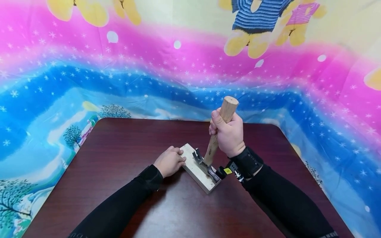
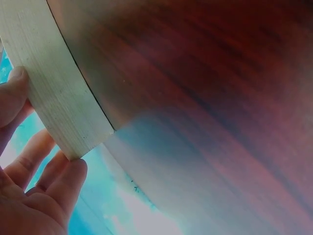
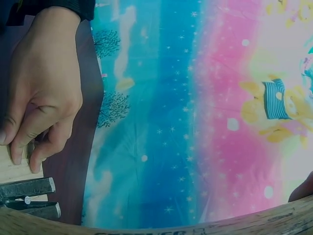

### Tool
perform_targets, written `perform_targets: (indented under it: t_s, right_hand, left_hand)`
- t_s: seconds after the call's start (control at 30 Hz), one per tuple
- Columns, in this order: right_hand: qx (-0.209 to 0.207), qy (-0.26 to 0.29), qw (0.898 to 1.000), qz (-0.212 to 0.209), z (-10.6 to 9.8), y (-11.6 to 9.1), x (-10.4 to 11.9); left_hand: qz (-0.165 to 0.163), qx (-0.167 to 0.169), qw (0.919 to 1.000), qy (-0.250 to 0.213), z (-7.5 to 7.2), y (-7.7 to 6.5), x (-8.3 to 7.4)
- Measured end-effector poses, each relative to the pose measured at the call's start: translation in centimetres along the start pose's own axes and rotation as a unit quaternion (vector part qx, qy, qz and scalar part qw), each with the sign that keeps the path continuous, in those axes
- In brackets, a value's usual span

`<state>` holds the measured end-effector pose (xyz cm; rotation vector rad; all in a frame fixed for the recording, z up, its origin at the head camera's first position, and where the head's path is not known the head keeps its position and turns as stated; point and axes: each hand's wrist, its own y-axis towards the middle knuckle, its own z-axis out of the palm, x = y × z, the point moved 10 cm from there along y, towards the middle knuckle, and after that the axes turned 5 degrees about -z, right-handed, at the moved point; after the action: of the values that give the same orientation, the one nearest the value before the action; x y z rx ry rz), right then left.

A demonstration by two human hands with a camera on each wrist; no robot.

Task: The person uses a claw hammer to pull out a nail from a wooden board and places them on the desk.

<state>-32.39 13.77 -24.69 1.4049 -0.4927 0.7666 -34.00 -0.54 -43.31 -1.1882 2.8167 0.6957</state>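
Observation:
A pale wooden block (image 1: 194, 172) lies at a slant on the table. My left hand (image 1: 170, 162) holds its far left end, fingers bent over the edge; in the left wrist view the thumb (image 2: 12, 95) and fingertips meet the block's side and corner. My right hand (image 1: 230, 134) grips the wooden handle (image 1: 212, 148) of a claw hammer, which rises steeply and leans right. The metal hammer head (image 1: 212, 172) sits over the block's top. In the right wrist view a small round nail head (image 3: 28, 199) shows between the two claw prongs (image 3: 32, 187).
The dark red-brown table (image 1: 125, 142) has rounded far corners. A printed cloth (image 1: 178, 72) in pink, blue and yellow hangs behind it and down both sides. A black strap with a small device (image 1: 242, 165) is on my right wrist.

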Motion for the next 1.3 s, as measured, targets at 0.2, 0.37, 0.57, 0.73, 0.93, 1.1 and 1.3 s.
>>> perform_targets:
  t_s: [0.2,0.37,0.57,0.73,0.93,1.1,1.3]
  right_hand:
    - [-0.004,0.014,1.000,-0.010,0.0,-0.2,0.4]
    - [-0.007,0.043,0.999,-0.026,-0.1,-0.6,1.0]
    - [0.000,0.051,0.997,-0.052,-0.1,-1.0,1.7]
    - [0.004,0.069,0.995,-0.069,-0.5,-1.5,2.4]
    - [0.008,0.092,0.992,-0.080,-1.1,-1.9,3.1]
    - [0.006,0.123,0.989,-0.082,-1.7,-2.2,3.6]
    - [-0.007,0.171,0.981,-0.094,-3.5,-2.6,4.5]
  left_hand:
    - [-0.005,0.000,1.0000,-0.001,0.0,0.0,0.1]
    - [-0.013,0.009,0.9998,-0.008,0.2,0.0,0.2]
    - [-0.015,0.011,0.9998,-0.007,0.3,-0.1,0.2]
    - [-0.015,0.012,0.9998,-0.007,0.4,-0.1,0.2]
    - [-0.013,0.017,0.9998,0.000,0.4,-0.2,0.2]
    - [-0.015,0.017,0.9997,0.001,0.4,-0.2,0.2]
    - [-0.011,0.022,0.9996,0.012,0.4,-0.1,-0.1]
